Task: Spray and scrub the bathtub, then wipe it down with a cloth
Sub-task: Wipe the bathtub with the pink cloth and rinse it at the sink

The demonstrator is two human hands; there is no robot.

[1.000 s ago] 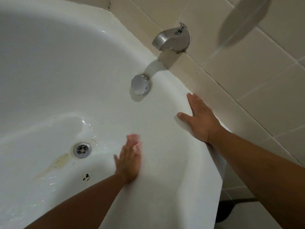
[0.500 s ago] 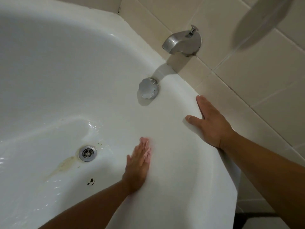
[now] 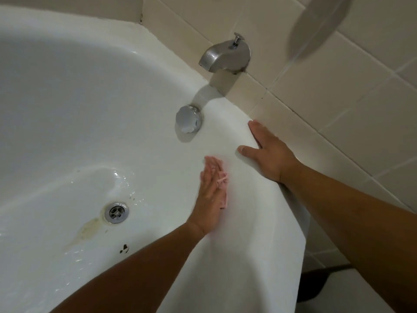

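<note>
While leaning over from the near right, looks down into a white bathtub (image 3: pixel 67 109), curved, filling the left and centre of the view. Wet and glistening at the bottom, so probably sprayed and scrubbed already; wiping stage likely in hand.

Behind and to the right, beige tiled wall (image 3: pixel 338 98), meeting the tub's rim. Mounted on it toward the far side, a dull metal spout (image 3: pixel 225 56) with a small pull knob on top, reaching out over the rim.

Laid flat on the rim just below the wall, right hand (image 3: pixel 268 152), fingers straight and together, thumb spread onto the inner slope, gripping nothing. Probably placed there as a prop, taking body weight during the reach inward.

Lower down, on the tub's right inner wall, left hand (image 3: pixel 208 199), fingers straight and pointing away, palm pressing a pink cloth (image 3: pixel 223 188) against the enamel. Flat palm, not a fist: seemingly for spreading pressure over a wide patch.

Round chrome overflow knob (image 3: pixel 189 118) on the inner wall under the spout, apart from both hands. Chrome drain (image 3: pixel 116 212) at the bottom, left of the left hand.

Cloth bunched small, mostly hidden under the palm, showing only along the right edge of the fingers and at their tips; slightly blurred.

Yellowish stain (image 3: pixel 88 229) trailing near-left from the drain, and a small dark chip (image 3: pixel 124 248) nearer still, both well apart from the cloth.
</note>
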